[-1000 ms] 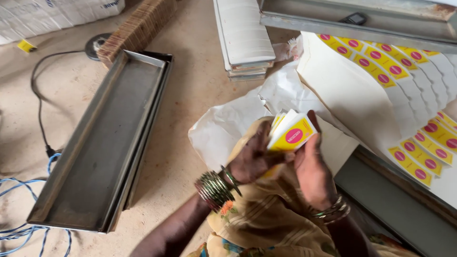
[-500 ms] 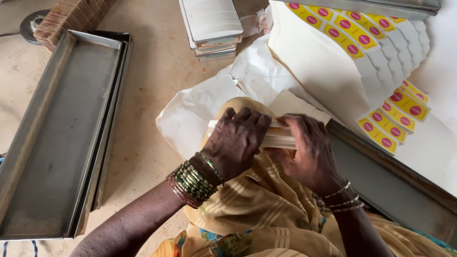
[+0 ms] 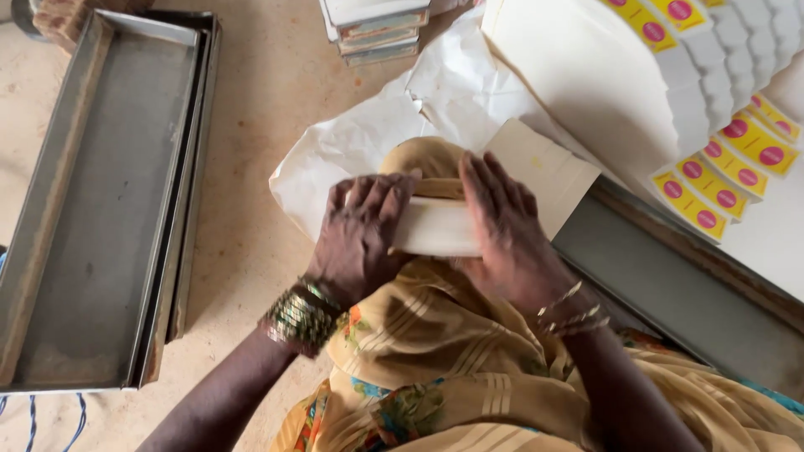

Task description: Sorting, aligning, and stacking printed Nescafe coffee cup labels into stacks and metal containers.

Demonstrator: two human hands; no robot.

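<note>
Nearest the camera, yellow-ochre striped cloth (image 3: 435, 351) drapes over the person's lap, with a flowered patch at its near edge. On it, both hands press a cream stack of flat cards (image 3: 437, 226) from either side. The left hand (image 3: 362, 238) lies palm down, fingers curled over the stack's left end and top edge, green and gold bangles (image 3: 301, 314) bunched on the wrist. The right hand (image 3: 502, 230) lies flat with fingers held together and pointing away, covering the stack's right end; thin bracelets (image 3: 574, 308) circle that wrist. The stack is thus clamped between the two hands, just above the knee, its face hidden, so what is printed on it cannot be told. Just beyond the fingers a plain cream card (image 3: 544, 167) lies tilted, touching crumpled white paper (image 3: 368, 142) spread on the sandy floor (image 3: 260, 92). To the left, well apart from the hands, a long grey metal tray (image 3: 92, 192) rests on the floor. To the right a dark metal channel (image 3: 670, 285) runs diagonally. Farther right, yellow labels with pink dots (image 3: 720, 176) lie fanned in overlapping rows beside a large cream sheet (image 3: 586, 84). At the far edge sits a stack of white boards (image 3: 377, 25).
</note>
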